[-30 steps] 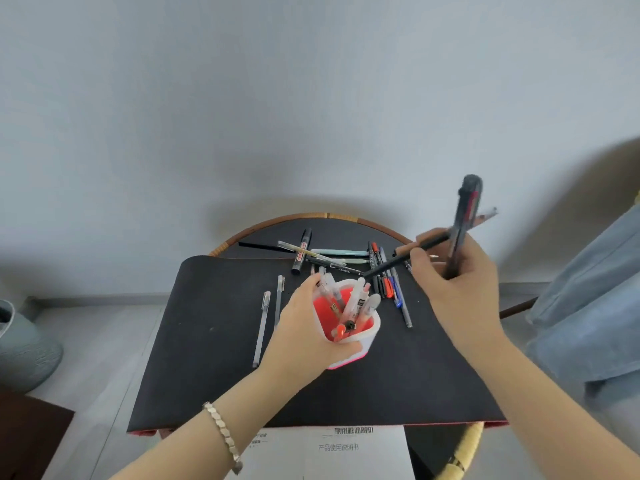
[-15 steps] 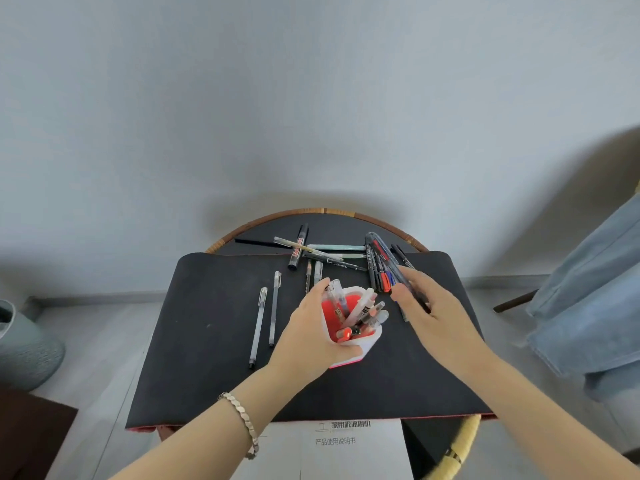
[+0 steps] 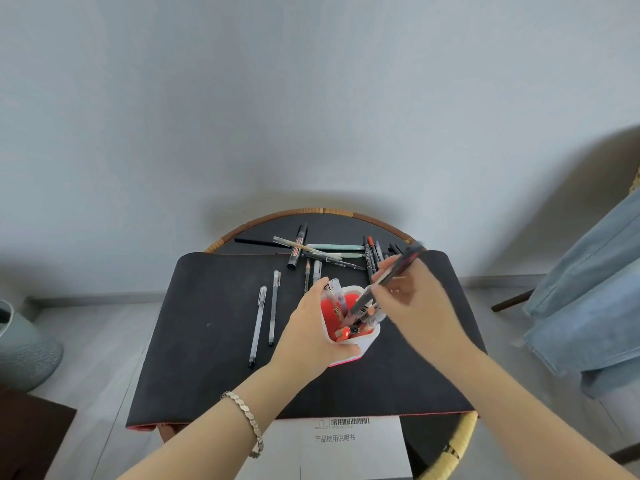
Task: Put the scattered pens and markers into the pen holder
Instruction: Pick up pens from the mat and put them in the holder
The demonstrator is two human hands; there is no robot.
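Observation:
The white pen holder (image 3: 367,342) with a red inside stands on the black mat (image 3: 214,327), with several pens in it. My left hand (image 3: 308,332) is wrapped around its left side. My right hand (image 3: 414,306) holds a dark marker (image 3: 398,268) tilted, its lower end over the holder's mouth. Two clear pens (image 3: 266,317) lie side by side left of the holder. A black marker with a red label (image 3: 297,250) and several more pens (image 3: 336,252) lie scattered behind it, with a dark bunch (image 3: 372,252) at the back right.
The mat covers a round table with a wicker rim (image 3: 322,211) set against a pale wall. A printed manual (image 3: 343,445) lies at the near edge. Blue denim cloth (image 3: 588,292) hangs at the right. A grey vase (image 3: 20,348) stands on the floor at left.
My right hand dropped from the raised position to the pens behind the holder, then lifted a dark marker and brought it over the holder. My left hand stayed on the holder.

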